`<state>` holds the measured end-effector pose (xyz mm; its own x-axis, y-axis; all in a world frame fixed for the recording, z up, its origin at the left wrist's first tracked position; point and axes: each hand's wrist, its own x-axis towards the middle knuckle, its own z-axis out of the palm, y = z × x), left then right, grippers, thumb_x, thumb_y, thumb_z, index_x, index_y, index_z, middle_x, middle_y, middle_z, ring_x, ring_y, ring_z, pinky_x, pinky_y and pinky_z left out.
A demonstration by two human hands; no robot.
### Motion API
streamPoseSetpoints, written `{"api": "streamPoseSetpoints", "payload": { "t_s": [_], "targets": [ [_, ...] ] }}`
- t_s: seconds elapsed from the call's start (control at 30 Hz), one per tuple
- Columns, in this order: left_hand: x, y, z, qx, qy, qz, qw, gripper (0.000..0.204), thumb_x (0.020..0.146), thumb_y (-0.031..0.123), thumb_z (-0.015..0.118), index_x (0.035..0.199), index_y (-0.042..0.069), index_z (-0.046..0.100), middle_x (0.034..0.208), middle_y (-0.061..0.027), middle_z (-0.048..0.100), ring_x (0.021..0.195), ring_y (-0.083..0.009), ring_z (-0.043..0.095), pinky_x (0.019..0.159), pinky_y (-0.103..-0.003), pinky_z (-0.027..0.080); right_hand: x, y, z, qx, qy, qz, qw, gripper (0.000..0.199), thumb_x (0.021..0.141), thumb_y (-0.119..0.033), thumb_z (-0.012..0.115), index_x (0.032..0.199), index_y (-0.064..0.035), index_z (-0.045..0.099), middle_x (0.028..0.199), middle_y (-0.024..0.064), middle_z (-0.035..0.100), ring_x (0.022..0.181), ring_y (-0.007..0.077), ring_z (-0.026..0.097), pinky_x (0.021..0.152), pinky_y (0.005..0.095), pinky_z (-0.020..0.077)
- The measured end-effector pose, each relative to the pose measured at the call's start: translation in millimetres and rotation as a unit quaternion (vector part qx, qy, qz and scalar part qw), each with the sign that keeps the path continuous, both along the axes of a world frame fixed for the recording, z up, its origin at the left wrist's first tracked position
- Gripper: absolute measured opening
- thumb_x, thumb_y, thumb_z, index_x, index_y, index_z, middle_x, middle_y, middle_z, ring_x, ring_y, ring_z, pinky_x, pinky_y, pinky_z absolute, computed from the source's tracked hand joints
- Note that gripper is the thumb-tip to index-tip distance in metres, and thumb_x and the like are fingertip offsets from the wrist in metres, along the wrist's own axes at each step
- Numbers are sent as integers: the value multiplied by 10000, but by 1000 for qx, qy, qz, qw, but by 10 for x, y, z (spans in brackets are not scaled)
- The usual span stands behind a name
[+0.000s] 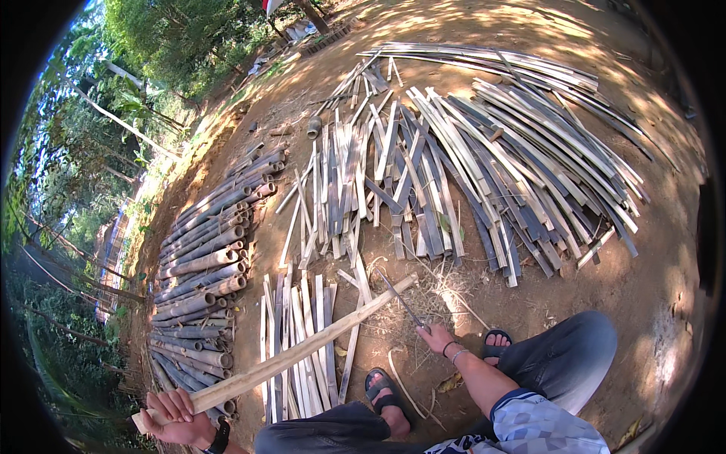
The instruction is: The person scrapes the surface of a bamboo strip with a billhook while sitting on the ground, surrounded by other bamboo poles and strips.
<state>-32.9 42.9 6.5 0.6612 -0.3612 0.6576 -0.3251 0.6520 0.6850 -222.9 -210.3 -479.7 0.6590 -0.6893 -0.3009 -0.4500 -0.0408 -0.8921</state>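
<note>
Left hand (pixel 172 415) grips the pole (pixel 287 354), right hand (pixel 437 337) clasps the knife (pixel 401 300); a slipping blade could probably cut the foot (pixel 386 397).

One view only, worn at head height, tipped steeply down onto bare dirt ground (pixel 665 303). Faces forward over the knees toward a spread of split bamboo slats (pixel 469 166). Nearest to the lens, below the slats: two sandalled feet and both forearms, entering from the lower edge. Left of the slats, a stack of round bamboo poles (pixel 200 280); beyond and left, trees. Fisheye bending toward a dark rim.
</note>
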Motion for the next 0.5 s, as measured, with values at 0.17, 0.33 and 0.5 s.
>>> {"api": "streamPoseSetpoints", "payload": {
  "t_s": [0.17,0.33,0.5],
  "targets": [
    [71,-113,-39,-14,17,10,1000,405,951,342,387,607,141,317,404,25,277,293,-65,239,318,-189,241,191,-130,-328,59,132,-130,981,627,871,-566,462,815,38,620,760,229,629,800,361,626,750,437,474],
    [17,-48,-4,-8,10,9,1000,421,958,353,371,592,155,310,398,34,274,293,-58,241,316,-181,248,185,134,-692,11,38,-98,994,625,880,-558,470,770,42,603,671,219,610,666,333,622,644,418,487],
    [1,-127,25,-4,-6,-40,999,405,945,334,406,599,142,320,411,36,278,303,-58,234,326,-190,242,317,11,-994,85,56,-166,981,581,906,-519,466,694,12,567,538,97,546,483,215,564,509,377,468]
  ]
}}
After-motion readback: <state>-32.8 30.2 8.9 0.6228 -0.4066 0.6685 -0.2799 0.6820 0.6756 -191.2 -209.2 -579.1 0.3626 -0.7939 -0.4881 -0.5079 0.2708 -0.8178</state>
